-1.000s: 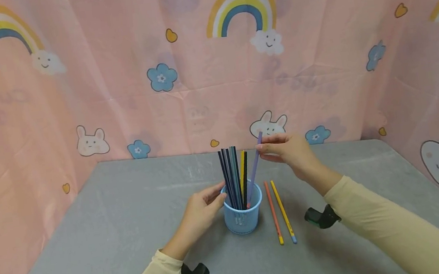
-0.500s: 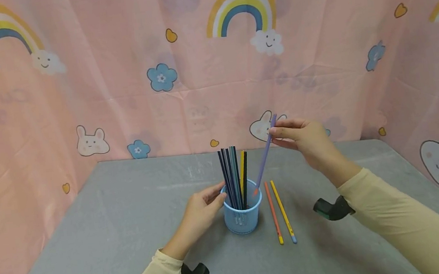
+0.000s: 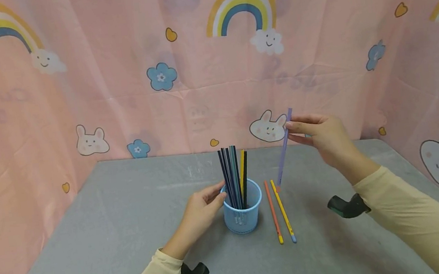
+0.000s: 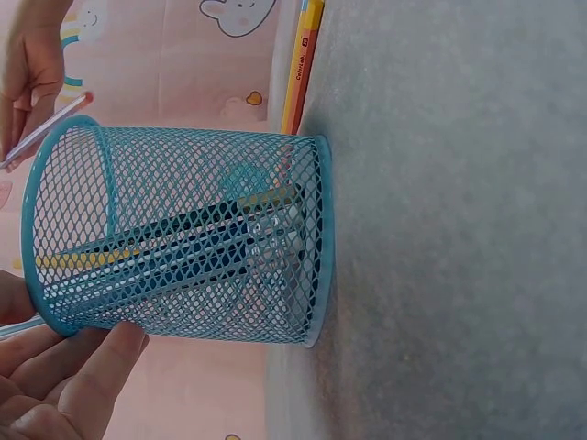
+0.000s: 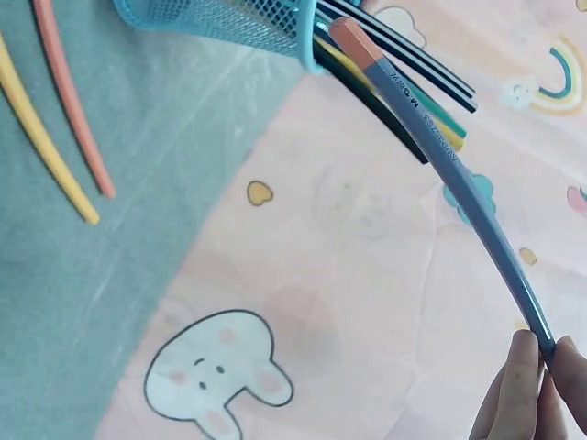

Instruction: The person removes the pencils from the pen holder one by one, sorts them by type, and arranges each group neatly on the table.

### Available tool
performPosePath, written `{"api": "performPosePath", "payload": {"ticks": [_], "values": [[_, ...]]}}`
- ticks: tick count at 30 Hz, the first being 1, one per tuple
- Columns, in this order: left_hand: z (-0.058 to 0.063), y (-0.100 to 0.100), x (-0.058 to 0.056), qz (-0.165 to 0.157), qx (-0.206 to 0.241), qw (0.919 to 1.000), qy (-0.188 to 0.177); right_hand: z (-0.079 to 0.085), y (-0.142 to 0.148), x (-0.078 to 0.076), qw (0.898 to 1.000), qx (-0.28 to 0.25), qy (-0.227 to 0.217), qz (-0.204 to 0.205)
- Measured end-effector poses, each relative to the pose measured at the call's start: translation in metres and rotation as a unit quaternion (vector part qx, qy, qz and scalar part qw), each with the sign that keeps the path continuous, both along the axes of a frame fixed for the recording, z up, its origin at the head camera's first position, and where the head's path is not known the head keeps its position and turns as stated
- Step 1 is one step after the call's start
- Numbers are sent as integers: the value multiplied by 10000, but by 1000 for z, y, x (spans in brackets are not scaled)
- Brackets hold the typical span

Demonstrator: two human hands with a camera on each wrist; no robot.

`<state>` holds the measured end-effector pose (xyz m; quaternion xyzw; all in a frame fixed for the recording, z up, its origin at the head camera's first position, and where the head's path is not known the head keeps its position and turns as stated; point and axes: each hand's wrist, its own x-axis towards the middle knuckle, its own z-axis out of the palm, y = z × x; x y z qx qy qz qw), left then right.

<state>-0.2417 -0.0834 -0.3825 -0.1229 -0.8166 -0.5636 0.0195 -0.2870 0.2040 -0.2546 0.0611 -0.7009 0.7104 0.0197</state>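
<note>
A light blue mesh pencil cup (image 3: 242,221) stands upright on the table with several dark pencils (image 3: 230,172) and a yellow pencil (image 3: 242,166) in it. At its left side my left hand (image 3: 200,214) holds the rim, with the thumb and fingers at the top edge in the left wrist view. My right hand (image 3: 328,137) pinches a purple pencil (image 3: 285,152) near its upper end, to the right of the cup. The pencil tilts, and its orange-pink eraser-like end (image 5: 353,38) points down. That lower end overlaps the top of the lying yellow pencil (image 3: 283,211) in the head view.
An orange pencil (image 3: 273,212) lies beside the lying yellow one, right of the cup. The grey table (image 3: 147,182) ends at a pink printed curtain (image 3: 205,88) behind and at both sides. A black wrist device (image 3: 349,206) hangs under the right sleeve.
The purple pencil has come up out of the cup and moved right with my right hand. My left hand and the cup have stayed where they were.
</note>
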Motion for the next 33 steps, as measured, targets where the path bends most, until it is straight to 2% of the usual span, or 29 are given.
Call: {"api": "performPosePath", "payload": {"ticks": [11, 18, 26, 33], "values": [[3, 0, 0, -2, -93, 10000, -14, -18, 16, -5, 9961, 795, -353, -129], [1, 0, -1, -21, -73, 9999, 102, -36, 21, -9, 9851, 1573, -695, -87], [0, -1, 0, -39, -100, 9999, 69, -63, 23, -17, 9806, 1680, -1004, 93], [1, 0, 0, 14, -68, 10000, 54, -76, 26, -20, 9768, 1828, -1118, 25]]}}
